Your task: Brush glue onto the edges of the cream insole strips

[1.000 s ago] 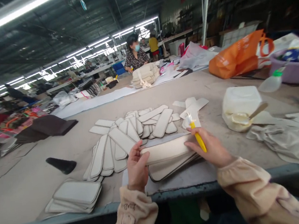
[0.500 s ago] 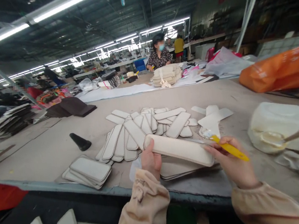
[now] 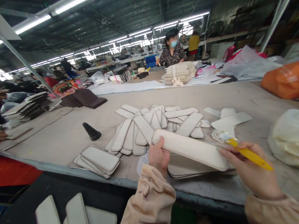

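Note:
A long cream panel (image 3: 189, 149) with rounded corners is tilted between my hands, above the table's front edge. My left hand (image 3: 159, 155) pinches its left end, thumb on top. At the right end, my right hand (image 3: 251, 168) is closed round a yellow-handled brush (image 3: 253, 157), its fingertips touching the panel. The brush's whitish head points away to the left, near crossed white pieces (image 3: 230, 119). Under the held panel lies a stack of larger pale panels (image 3: 186, 167). Behind it spreads a heap of similar strips (image 3: 122, 135).
A short stack of panels (image 3: 100, 158) and a black cone-shaped object (image 3: 91, 131) stand to the left. On the right is a cut-open white jug (image 3: 291, 134) with pale residue. More panels (image 3: 77, 222) rest on a dark surface below. A co-worker (image 3: 172, 53) sits across the table.
The view has swung left, so things on the table appear farther right. Both hands keep the same hold on the panel and brush.

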`<state>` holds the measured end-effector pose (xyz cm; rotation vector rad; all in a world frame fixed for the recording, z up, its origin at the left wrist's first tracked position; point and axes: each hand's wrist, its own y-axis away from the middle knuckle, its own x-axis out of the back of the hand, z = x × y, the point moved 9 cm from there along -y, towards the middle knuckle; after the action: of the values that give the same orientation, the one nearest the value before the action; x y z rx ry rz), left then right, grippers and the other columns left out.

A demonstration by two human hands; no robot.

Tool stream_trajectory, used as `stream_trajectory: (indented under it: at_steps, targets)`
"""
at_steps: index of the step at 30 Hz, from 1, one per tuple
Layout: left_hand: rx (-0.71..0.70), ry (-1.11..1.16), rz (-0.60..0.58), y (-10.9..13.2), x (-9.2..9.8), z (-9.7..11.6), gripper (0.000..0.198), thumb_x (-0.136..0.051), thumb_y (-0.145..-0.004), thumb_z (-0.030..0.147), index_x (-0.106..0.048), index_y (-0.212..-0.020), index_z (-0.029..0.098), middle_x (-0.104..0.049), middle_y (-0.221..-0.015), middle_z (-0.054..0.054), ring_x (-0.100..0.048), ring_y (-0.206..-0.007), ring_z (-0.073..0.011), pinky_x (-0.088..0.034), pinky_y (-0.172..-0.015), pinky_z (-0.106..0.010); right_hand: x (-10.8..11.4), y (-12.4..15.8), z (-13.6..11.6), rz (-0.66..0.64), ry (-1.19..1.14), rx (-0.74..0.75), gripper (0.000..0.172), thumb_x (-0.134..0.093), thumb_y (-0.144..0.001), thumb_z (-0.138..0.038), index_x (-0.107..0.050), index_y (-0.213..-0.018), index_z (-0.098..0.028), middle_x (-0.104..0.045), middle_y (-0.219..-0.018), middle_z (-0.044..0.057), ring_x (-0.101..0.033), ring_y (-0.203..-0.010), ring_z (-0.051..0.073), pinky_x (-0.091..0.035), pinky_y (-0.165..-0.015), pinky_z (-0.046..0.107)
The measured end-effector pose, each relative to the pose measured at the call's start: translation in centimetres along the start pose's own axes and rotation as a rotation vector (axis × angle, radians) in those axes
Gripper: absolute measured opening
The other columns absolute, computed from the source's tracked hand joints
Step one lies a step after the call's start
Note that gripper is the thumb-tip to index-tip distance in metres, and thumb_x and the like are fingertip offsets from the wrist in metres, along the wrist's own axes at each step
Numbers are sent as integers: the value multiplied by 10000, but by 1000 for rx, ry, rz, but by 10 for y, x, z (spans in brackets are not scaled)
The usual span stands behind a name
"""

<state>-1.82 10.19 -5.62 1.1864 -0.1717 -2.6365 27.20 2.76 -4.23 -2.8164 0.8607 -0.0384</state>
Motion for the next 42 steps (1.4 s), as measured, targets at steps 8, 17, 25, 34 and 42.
stream_trajectory:
  at_steps: [8,17,25,34,42]
  targets:
    - [27,113,-5,0,-5,1,319,-543,-845,37,-608,-1151,102,-712,-1094,-121,-636,-1121,-213,-500,-1002,-338,1,0,-2,-28,13,27,454,-839,-607,-375,-506,-889,-249,-656,-783,-22,-647,-700,158,-549,-656,276]
    - [92,119,43,1,-5,6,347,-420,-928,50,-578,-1224,138,-719,-1061,-82,-670,-1044,-155,-567,-893,-273,-16,4,-10,-181,-74,36,461,-795,-676,-341,-418,-932,-264,-581,-764,-42,-600,-670,139,-531,-623,270]
    - [120,122,123,5,-4,0,339,-392,-949,81,-590,-1222,108,-727,-1018,-102,-695,-963,-159,-574,-874,-255,-19,6,-16,-214,-68,38,465,-765,-685,-387,-384,-922,-268,-538,-778,-45,-567,-667,138,-519,-629,280]
    - [145,155,113,4,-3,-2,343,-367,-965,97,-573,-1240,88,-741,-938,-93,-707,-914,-159,-579,-865,-283,-26,10,-20,-247,-119,18,458,-770,-674,-327,-392,-926,-269,-510,-764,-47,-552,-681,140,-497,-607,267]
    - [153,168,26,11,-11,-4,262,-422,-963,147,-633,-1108,92,-741,-971,-96,-678,-1022,-186,-536,-955,-319,-21,8,-19,-226,-147,-35,501,-808,-629,-303,-408,-929,-271,-504,-746,-59,-542,-645,127,-493,-590,250]
